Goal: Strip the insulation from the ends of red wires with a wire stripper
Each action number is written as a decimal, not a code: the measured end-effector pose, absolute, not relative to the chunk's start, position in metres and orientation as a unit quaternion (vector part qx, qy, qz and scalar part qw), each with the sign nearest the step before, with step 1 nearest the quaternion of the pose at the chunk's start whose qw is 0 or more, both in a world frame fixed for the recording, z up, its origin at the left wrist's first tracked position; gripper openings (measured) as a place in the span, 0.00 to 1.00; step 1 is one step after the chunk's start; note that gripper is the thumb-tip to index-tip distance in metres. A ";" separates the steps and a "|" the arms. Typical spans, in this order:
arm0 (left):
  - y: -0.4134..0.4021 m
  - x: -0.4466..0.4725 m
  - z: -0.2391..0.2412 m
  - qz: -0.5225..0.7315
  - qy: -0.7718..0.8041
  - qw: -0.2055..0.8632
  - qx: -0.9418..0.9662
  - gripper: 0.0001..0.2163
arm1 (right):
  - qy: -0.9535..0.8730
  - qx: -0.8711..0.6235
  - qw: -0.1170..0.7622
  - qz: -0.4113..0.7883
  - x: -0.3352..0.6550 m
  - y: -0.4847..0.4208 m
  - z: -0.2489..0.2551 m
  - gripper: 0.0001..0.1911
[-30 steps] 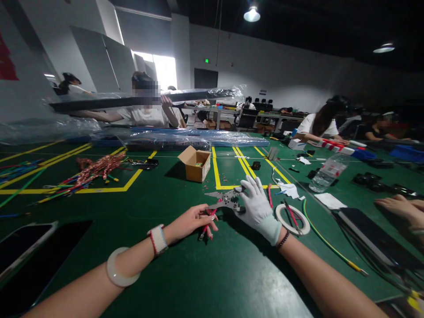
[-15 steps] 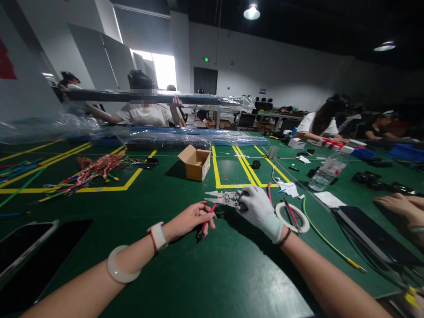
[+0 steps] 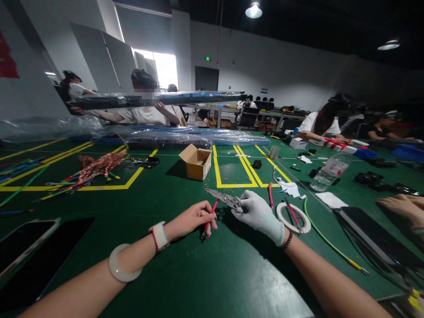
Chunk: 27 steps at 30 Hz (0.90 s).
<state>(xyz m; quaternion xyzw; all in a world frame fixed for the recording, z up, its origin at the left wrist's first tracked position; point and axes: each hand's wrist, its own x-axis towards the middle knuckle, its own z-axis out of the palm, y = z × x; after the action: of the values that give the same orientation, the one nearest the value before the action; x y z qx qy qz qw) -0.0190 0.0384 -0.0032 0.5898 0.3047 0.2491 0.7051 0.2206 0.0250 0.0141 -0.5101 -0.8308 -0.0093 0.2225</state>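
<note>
Between the thumb and fingers of my bare left hand [image 3: 196, 219] is a short red wire [image 3: 212, 216], slanting upward, with a dark lug at its lower end. My gloved right hand [image 3: 256, 214] grips wire strippers [image 3: 225, 198], whose silver jaws point left and look closed. The jaws lie just above the wire's top end; whether they touch it I cannot tell. To the right of my glove sits a roll of white tape [image 3: 281, 219] with a red piece of wire lying across it. A green-and-yellow cable [image 3: 326, 240] curves beside the roll.
An open cardboard box [image 3: 198, 164] stands ahead of my hands. A bundle of coloured wires with bare copper [image 3: 101, 165] lies left. Right are a water bottle [image 3: 331, 171] and a dark power bank-like slab [image 3: 374, 234]. Across the table a person holds a long wrapped bar [image 3: 198, 97].
The wire strippers' jaws have gone from spread to closed and now tilt down to the right. The person opposite has shifted the long wrapped bar.
</note>
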 end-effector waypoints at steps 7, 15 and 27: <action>0.037 -0.019 -0.002 0.257 0.285 0.713 0.587 0.15 | -0.808 -0.532 0.227 0.112 0.218 0.021 0.017 0.18; 0.036 -0.017 0.000 0.257 0.314 0.703 0.585 0.15 | -0.825 -0.497 0.270 0.009 0.223 0.031 0.009 0.11; 0.042 -0.024 -0.001 0.234 0.300 0.659 0.649 0.18 | -0.831 -0.471 0.231 -0.186 0.238 0.035 0.016 0.20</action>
<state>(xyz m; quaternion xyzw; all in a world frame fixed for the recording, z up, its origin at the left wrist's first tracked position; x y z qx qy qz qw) -0.0236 0.0422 -0.0007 0.6489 0.2998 0.2337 0.6591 0.2378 0.0354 0.0161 -0.4709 -0.8307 -0.1862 0.2314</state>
